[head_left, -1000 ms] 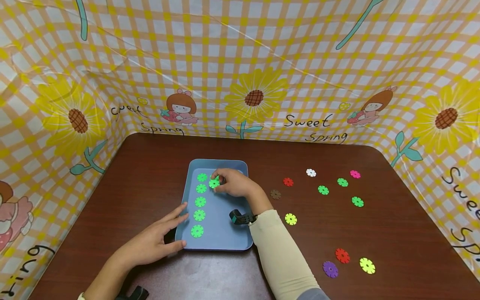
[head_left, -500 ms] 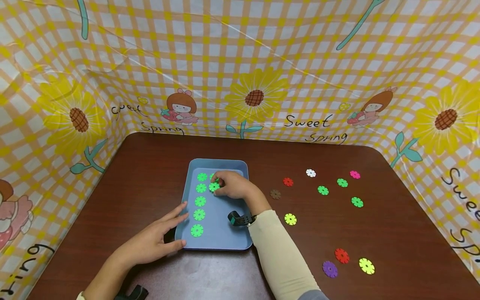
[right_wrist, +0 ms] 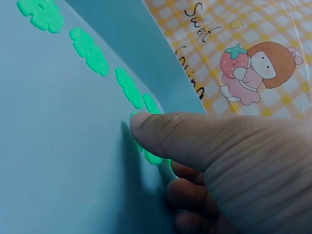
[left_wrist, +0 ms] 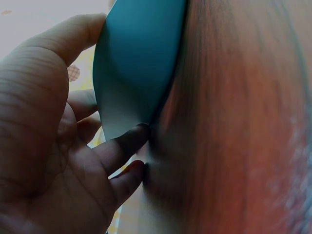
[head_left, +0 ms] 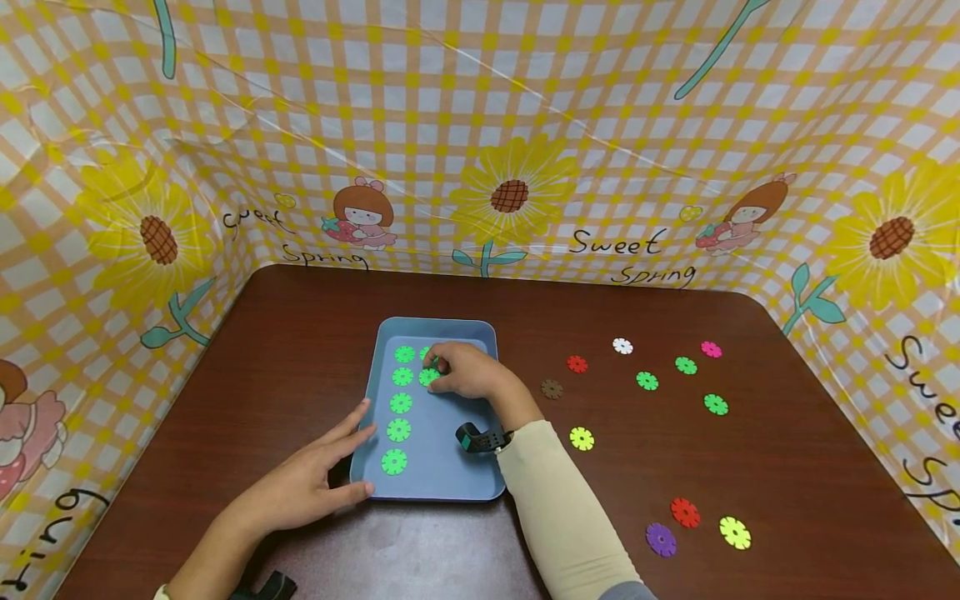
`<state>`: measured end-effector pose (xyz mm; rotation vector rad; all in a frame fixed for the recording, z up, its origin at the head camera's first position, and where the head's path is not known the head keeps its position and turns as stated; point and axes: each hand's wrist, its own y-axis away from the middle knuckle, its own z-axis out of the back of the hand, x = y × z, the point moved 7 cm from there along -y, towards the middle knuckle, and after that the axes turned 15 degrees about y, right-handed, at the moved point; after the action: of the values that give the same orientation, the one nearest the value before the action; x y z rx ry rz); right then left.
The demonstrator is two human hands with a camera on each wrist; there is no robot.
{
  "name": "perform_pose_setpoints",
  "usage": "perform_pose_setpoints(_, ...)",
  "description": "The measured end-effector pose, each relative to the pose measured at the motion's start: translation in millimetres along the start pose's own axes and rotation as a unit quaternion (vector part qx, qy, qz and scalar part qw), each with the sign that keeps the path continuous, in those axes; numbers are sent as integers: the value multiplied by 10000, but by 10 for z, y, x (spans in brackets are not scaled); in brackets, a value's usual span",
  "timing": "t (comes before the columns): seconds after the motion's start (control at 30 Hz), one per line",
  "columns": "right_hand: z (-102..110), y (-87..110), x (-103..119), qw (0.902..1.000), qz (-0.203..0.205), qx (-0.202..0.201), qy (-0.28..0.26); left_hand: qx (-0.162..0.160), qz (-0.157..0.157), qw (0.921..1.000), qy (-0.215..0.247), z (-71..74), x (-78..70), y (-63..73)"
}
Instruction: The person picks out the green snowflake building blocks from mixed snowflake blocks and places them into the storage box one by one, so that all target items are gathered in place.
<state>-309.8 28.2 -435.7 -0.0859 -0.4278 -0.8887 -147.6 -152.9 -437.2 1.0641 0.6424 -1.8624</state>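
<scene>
A blue tray (head_left: 457, 467) lies on the table, with a column of several green notched building discs (head_left: 401, 403) along its left side. My right hand (head_left: 468, 371) is over the tray's upper part. Its thumb and fingers pinch a green building disc (head_left: 428, 377), level with the column's second disc. Just behind that, another green disc (head_left: 426, 354) is partly hidden by the fingers. In the right wrist view the thumb (right_wrist: 170, 134) covers much of the pinched disc. My left hand (head_left: 300, 487) is spread at the tray's left side, fingertips and thumb touching its rim.
Right of the tray, loose discs are scattered on the brown table (head_left: 615, 492): green (head_left: 647, 381), red (head_left: 577, 364), yellow (head_left: 582, 439), white (head_left: 622, 346), brown (head_left: 551, 389), pink (head_left: 711, 350) and purple (head_left: 661, 540). A checked cloth (head_left: 427, 108) surrounds the table's back and sides.
My right hand has shifted slightly toward me with the pinched green disc, lowering it in the second column and uncovering part of the disc behind. The left hand stays at the tray's side.
</scene>
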Motion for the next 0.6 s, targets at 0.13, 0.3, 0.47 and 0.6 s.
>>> perform_pose_setpoints(0.13, -1, 5, -6, 10000, -28, -9, -3, 10, -13, 10000, 5, -5, 5, -3)
perform_pose_setpoints(0.3, 18, 25, 3, 10000, -35, -22, 8, 32, -68, 10000, 9, -9, -3, -8)
perform_pose_setpoints(0.47, 35, 34, 30, 10000, 2, -42, -36, 18, -59, 10000, 18, -9, -1, -3)
perform_pose_setpoints(0.6, 60, 51, 43, 10000, -66, -46, 23, 2, -56, 10000, -13, -14, 2, -1)
